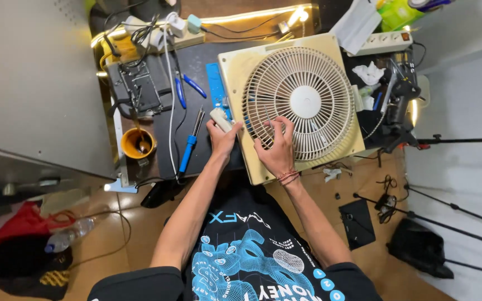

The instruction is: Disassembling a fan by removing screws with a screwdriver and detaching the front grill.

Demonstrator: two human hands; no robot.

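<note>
Box fan [294,100] lies flat at 12 o'clock on the bench, left hand [222,136] clamped on a small white handle [219,118] at its 9 o'clock edge, right hand [277,149] fingers hooked through the grille [308,83] at 6 o'clock; I'd keep the housing pinned and pry evenly.
</note>
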